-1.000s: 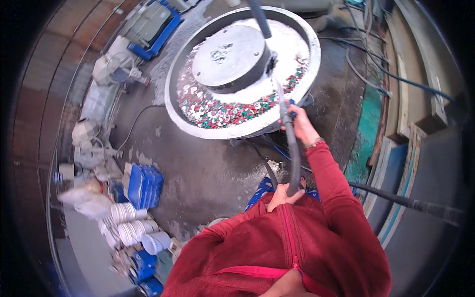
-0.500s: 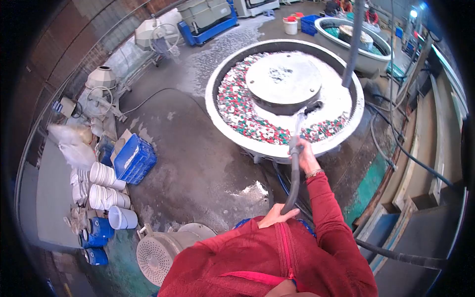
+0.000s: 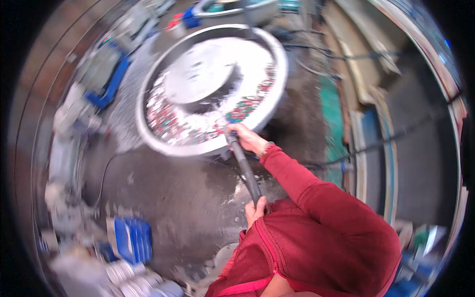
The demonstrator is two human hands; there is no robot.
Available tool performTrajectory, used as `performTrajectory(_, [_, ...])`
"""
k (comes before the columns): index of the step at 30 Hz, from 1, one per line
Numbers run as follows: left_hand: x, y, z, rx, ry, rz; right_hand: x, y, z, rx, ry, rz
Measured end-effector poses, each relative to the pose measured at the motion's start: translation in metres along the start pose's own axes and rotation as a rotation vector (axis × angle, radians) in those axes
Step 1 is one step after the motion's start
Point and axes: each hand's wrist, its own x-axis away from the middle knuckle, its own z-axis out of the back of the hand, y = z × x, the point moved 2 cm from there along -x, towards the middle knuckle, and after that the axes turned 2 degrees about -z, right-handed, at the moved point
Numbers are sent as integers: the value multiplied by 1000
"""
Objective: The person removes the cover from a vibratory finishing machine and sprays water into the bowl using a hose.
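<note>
My right hand (image 3: 249, 139) is wrapped round the front end of a dark grey hose (image 3: 246, 168), near its blue-handled nozzle. My left hand (image 3: 256, 212) grips the same hose farther back, close to my body. The nozzle points over the near rim of a large round tub (image 3: 187, 149). Red, green and white small pieces (image 3: 166, 119) lie in the tub with white foam (image 3: 255, 62), around a raised round centre (image 3: 198, 74). Motion blurs the tub and the water at the nozzle.
Blue crates (image 3: 132, 240) and white buckets (image 3: 141, 287) stand at the lower left. A second tub (image 3: 237, 16) is behind the first. Hoses and cables cross the floor and the long grey troughs (image 3: 420, 163) on the right. A blue-framed machine (image 3: 101, 74) stands at the left.
The view has swung, so the tub appears farther left than half a second ago. Both hands keep hold of the hose, which now slants up to the left.
</note>
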Motion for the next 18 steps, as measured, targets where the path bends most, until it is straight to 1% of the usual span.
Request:
performTrajectory(1, [2,-6,-3,-8,75,1,0,1,15,-23,-25,-30])
performTrajectory(2, [2,-11,-7,-9,138,-11,10,-5,20,-56,5,-43])
performTrajectory(3, [-4,-21,-1,-120,73,-24,9,-8,34,375,18,637])
performTrajectory(4, [-15,-30,-2,-215,-2,-64,15,-16,51,504,36,758])
performTrajectory(5, [-15,-20,-22,-124,-40,-95,20,-21,56,508,54,760])
performTrajectory(6, [-10,-5,-38,-37,-64,-113,24,-29,62,416,69,662])
performTrajectory(7, [-12,-1,-44,-61,-176,-107,29,-36,66,306,103,554])
performTrajectory(8, [-16,1,-51,-87,-249,-100,49,-52,51,16,85,171])
performTrajectory(10, [-26,3,-68,-98,-320,-106,52,-65,65,7,170,210])
performTrajectory(11, [-30,2,-74,-105,-348,-103,41,-65,80,28,100,220])
performTrajectory(13, [-39,1,-91,-123,-382,-103,55,-82,88,-11,143,225])
performTrajectory(18, [-63,2,-133,-157,-363,-99,73,-119,125,-55,184,224])
